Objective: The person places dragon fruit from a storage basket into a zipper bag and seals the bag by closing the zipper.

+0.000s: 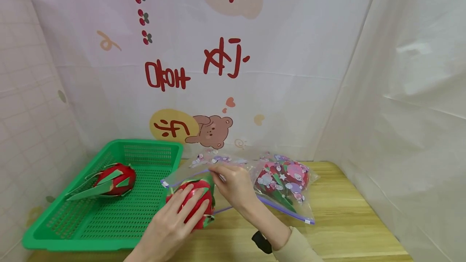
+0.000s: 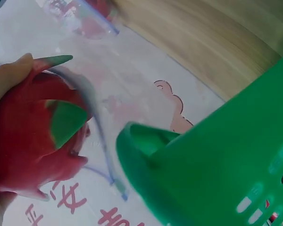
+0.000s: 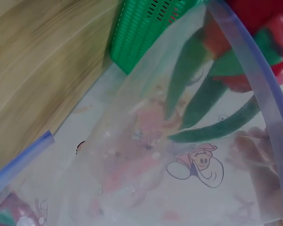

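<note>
In the head view, the left hand [image 1: 168,221] lies with its fingers curled over the near side of the red dragon fruit [image 1: 201,219], holding it. The right hand [image 1: 233,183] pinches the edge of a clear bag [image 1: 222,160] just beyond the fruit, so the fruit sits between the two hands, at the bag's mouth. A second bag [image 1: 284,183], filled with something red and green, lies on the table [image 1: 349,213] to the right of the right hand. A green basket [image 1: 80,244] stands left of the left hand, with another dragon fruit [image 1: 126,173] inside.

In the left wrist view, the left hand's digits press the fruit from opposite sides. It looks smooth and probably fairly light, firm enough to keep its shape; its round body should give the surest hold. The green-tipped leaves [image 2: 68,122] stick out and could snag.

In the right wrist view, long leaves show through the film beside the right hand's fingers, and the zip strip [image 3: 272,89] crosses near the fruit's body. The film looks thin, limp and likely slippery; the stiffer strip seems the better place to pinch.
</note>
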Demonstrator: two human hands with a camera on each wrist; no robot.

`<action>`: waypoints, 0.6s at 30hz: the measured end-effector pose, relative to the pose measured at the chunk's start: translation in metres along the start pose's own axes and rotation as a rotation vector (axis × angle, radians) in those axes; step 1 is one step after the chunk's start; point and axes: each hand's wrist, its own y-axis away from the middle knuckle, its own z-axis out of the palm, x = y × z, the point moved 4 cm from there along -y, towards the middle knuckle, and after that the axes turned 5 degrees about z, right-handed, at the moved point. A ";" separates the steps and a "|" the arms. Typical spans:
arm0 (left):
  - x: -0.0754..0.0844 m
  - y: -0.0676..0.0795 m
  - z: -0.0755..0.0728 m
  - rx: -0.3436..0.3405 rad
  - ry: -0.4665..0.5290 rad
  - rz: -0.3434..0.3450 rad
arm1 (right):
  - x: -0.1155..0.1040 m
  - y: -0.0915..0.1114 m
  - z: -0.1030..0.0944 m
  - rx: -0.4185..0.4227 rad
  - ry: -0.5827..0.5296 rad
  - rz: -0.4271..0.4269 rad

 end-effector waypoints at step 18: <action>-0.012 -0.001 -0.002 0.038 0.150 -0.487 | -0.002 0.005 0.004 -0.072 -0.034 0.007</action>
